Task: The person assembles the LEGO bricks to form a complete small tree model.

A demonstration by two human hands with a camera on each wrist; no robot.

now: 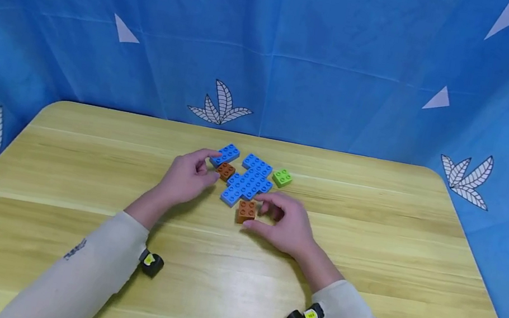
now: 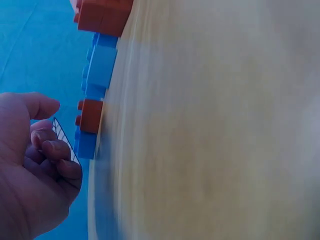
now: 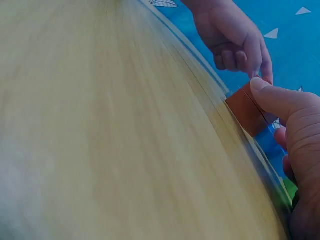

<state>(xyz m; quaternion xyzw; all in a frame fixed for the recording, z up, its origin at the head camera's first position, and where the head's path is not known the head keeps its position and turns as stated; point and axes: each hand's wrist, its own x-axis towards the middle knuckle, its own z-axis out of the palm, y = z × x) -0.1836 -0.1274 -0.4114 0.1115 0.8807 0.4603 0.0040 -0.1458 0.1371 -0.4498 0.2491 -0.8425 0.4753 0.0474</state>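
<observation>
My right hand (image 1: pixel 286 222) holds a brown toy building brick (image 1: pixel 247 212) between thumb and index finger. The thumb lies at its near side and the index fingertip by its far right corner; a seam runs across the brick (image 3: pixel 246 111) in the right wrist view. Just beyond it, several blue bricks (image 1: pixel 248 182) form a stepped shape. My left hand (image 1: pixel 189 177) holds nothing, its thumb and index finger apart beside a smaller brown brick (image 1: pixel 225 171). A blue brick (image 1: pixel 227 154) lies behind that one, partly overlapped by the left index finger.
A lime green brick (image 1: pixel 282 178) sits right of the blue shape. The pale wooden table (image 1: pixel 377 215) ends at a blue curtain (image 1: pixel 339 83) printed with leaves and white triangles. Black cameras (image 1: pixel 152 264) are strapped at both wrists.
</observation>
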